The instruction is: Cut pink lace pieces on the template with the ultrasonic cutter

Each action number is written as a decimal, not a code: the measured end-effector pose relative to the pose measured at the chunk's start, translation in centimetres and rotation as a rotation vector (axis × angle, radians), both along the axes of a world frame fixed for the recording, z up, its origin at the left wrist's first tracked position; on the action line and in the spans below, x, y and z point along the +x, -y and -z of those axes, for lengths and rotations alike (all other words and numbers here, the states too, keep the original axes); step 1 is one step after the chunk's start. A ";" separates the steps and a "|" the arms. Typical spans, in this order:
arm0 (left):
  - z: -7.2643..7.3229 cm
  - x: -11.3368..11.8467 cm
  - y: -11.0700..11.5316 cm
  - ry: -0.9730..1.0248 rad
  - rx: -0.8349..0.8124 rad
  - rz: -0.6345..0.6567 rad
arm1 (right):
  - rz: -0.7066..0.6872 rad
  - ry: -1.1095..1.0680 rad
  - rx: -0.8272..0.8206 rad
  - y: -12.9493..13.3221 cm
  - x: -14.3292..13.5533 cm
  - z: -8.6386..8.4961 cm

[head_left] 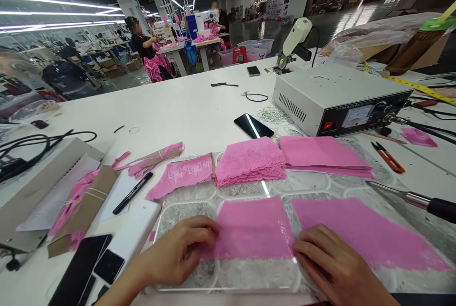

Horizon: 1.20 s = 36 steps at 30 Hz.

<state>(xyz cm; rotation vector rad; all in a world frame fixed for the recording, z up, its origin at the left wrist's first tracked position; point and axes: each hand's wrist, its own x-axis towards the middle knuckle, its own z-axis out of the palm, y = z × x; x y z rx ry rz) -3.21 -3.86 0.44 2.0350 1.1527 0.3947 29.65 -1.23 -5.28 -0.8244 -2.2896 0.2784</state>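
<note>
A pink fabric piece (252, 230) with a scalloped lower edge lies flat in front of me on a clear patterned mat (256, 275). My left hand (180, 249) pinches its left edge, thumb and fingers drawn together. At the lower right corner of the same piece, the closed fingers of my right hand (331, 256) grip the edge. A larger pink panel (363, 232) is spread just right of it, partly behind my right hand. Behind them sit a stack of pink lace pieces (251, 158), a stack of smooth pink pieces (320, 154) and a single lace piece (188, 173).
At right are a grey control box (342, 92), orange-handled snips (388, 157) and a soldering-iron-like tool (420, 200). A phone (253, 126) lies beyond the stacks. A marker (133, 193) and pink bundles on cardboard (83, 208) lie left. People work at sewing machines farther back.
</note>
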 end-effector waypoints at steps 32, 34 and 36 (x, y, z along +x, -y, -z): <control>4.8 11.8 -12.0 0.001 0.309 0.398 | 0.278 0.105 -0.116 -0.2 -1.1 1.1; 4.9 11.6 -11.9 0.028 0.296 0.380 | 0.275 0.093 -0.118 -0.1 -1.1 1.1; 5.0 11.5 -11.7 0.057 0.287 0.368 | 0.277 0.082 -0.123 -0.1 -1.1 1.1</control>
